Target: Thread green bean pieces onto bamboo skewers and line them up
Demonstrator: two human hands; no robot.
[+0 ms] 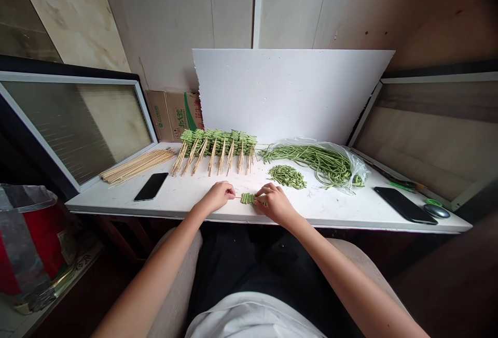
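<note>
Near the front edge of the white table, my left hand is closed with its fingers pinching one end of a thin skewer. Several short green bean pieces sit side by side across that skewer. At their right end my right hand is closed, its fingertips on the bean pieces and partly hiding them. Just beyond the right hand lies a loose pile of cut green beans. Stacked bundles of finished bean skewers stand behind the left hand, their bare sticks pointing towards me.
Bare bamboo skewers and a phone lie at left. Long whole beans rest in a clear plastic bag at back right. Another dark phone is at right. A white board and a carton stand behind.
</note>
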